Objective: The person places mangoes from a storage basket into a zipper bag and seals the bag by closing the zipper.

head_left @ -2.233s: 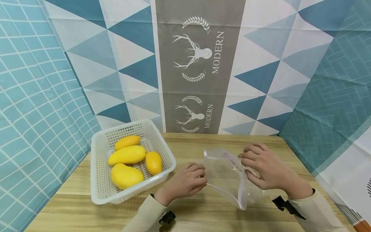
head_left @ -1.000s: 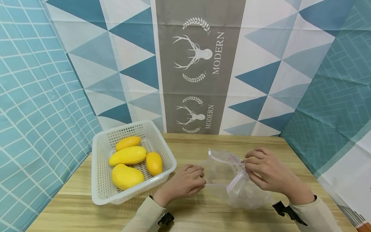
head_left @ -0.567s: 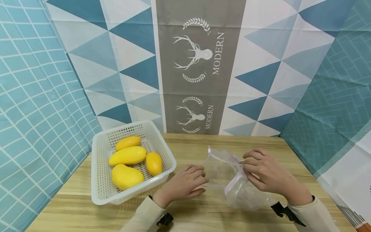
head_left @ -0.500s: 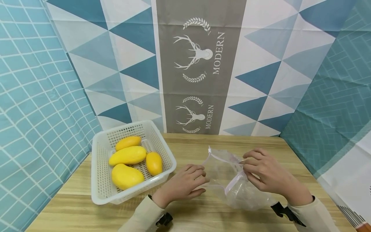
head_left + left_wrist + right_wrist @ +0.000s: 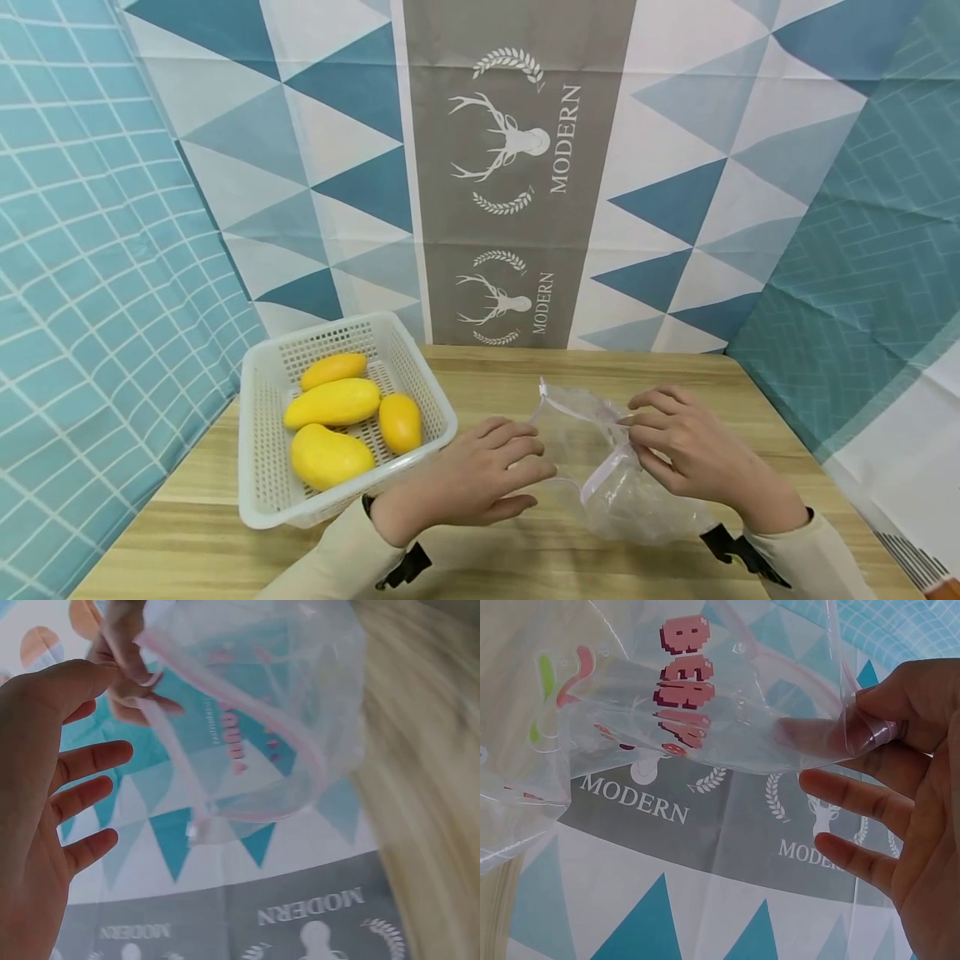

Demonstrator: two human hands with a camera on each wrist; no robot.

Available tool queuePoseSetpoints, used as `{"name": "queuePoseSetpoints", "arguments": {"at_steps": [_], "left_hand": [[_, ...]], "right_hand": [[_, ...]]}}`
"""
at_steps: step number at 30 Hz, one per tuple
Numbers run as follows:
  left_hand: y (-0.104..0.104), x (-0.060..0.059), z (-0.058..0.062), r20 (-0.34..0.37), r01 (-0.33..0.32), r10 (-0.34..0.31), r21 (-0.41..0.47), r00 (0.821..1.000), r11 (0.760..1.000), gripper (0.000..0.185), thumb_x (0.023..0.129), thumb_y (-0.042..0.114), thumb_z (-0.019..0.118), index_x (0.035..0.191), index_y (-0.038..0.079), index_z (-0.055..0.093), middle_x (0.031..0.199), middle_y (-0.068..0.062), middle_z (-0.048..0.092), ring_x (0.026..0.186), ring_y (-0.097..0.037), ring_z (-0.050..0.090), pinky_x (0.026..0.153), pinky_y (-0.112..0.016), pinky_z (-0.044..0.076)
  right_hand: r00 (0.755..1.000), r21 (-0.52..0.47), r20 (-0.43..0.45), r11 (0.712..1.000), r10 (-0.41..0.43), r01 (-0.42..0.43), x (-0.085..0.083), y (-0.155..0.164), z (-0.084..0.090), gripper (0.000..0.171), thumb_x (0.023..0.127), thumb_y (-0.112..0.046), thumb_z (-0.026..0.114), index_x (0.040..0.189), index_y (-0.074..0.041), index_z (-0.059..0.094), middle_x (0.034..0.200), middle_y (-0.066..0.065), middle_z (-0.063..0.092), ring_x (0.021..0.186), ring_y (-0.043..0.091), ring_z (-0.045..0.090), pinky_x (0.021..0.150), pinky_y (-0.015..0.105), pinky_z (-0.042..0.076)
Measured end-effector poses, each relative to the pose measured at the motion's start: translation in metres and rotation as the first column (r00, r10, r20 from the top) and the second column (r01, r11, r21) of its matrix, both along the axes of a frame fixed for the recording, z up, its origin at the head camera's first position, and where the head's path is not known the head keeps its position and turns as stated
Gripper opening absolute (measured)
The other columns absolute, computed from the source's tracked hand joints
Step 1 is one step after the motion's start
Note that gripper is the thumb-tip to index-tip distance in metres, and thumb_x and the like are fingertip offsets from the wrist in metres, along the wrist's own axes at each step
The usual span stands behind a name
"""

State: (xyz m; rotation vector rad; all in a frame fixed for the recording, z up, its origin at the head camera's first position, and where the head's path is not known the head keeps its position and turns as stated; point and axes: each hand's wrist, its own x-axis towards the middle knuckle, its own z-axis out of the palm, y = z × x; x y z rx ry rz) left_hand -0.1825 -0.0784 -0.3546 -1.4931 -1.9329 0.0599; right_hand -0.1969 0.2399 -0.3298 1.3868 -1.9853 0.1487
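Note:
A clear zip bag (image 5: 645, 504) with a pink seal strip stands with its mouth spread on the table. My right hand (image 5: 690, 450) pinches the rim of its mouth between thumb and forefinger, as the right wrist view confirms; the other fingers (image 5: 859, 802) are held away from the plastic. My left hand (image 5: 468, 475) is beside the bag's left edge, its fingers loosely extended. In the left wrist view those fingers (image 5: 90, 799) hold nothing, and the bag (image 5: 300, 690) is apart from them. Printed pink letters show on the bag in the right wrist view.
Left of the bag stands a white plastic basket (image 5: 251, 450) holding several yellow mangoes (image 5: 333, 404). Both are on a wooden table (image 5: 487, 367). A patterned cloth backdrop (image 5: 517, 208) rises behind, with tiled-print cloth (image 5: 97, 275) at the left.
My left hand has let go of the bag's left rim and shifted slightly, its fingers loosening. The right hand keeps its pinch; the bag's mouth has been drawn wider than at first.

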Motion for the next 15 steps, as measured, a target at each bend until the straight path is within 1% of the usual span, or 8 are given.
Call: {"name": "queuePoseSetpoints", "arguments": {"at_steps": [3,7,11,15], "left_hand": [[-0.003,0.004,0.011,-0.032,0.012,-0.013,-0.003,0.999,1.000,0.037,0.089,0.039,0.069,0.120,0.020,0.063,0.115,0.001,0.062,0.116,-0.020,0.055,0.101,-0.034,0.041],[-0.007,0.004,0.024,-0.060,0.015,-0.015,-0.008,0.998,1.000,0.040,0.087,0.039,0.071,0.121,0.020,0.062,0.114,0.001,0.062,0.114,-0.019,0.056,0.101,-0.034,0.041],[-0.009,0.002,0.034,-0.060,0.008,-0.010,-0.031,0.998,0.999,0.040,0.088,0.039,0.071,0.122,0.021,0.061,0.115,0.001,0.062,0.115,-0.019,0.056,0.102,-0.034,0.041],[-0.012,-0.001,0.043,-0.036,-0.001,-0.001,-0.055,0.999,0.998,0.039,0.089,0.038,0.070,0.124,0.022,0.061,0.118,0.001,0.062,0.117,-0.020,0.055,0.103,-0.034,0.040]], "right_hand": [[1.000,-0.001,0.002,1.000,-0.003,0.003,0.000,0.000,0.000,0.045,0.107,-0.029,0.033,0.076,-0.019,0.064,0.089,-0.004,0.071,0.095,0.025,0.061,0.085,0.047,0.041],[1.000,-0.010,0.004,1.000,-0.003,0.003,0.001,0.000,0.000,0.045,0.107,-0.030,0.033,0.077,-0.018,0.065,0.089,-0.003,0.071,0.095,0.025,0.061,0.084,0.048,0.042],[1.000,-0.016,0.004,1.000,-0.001,0.001,0.000,0.001,-0.001,0.045,0.107,-0.030,0.033,0.078,-0.018,0.066,0.089,-0.003,0.072,0.094,0.026,0.061,0.083,0.048,0.042],[1.000,-0.014,0.007,1.000,-0.011,0.011,0.001,0.001,-0.001,0.047,0.107,-0.031,0.034,0.080,-0.017,0.069,0.089,-0.002,0.072,0.095,0.025,0.061,0.084,0.048,0.043]]}}
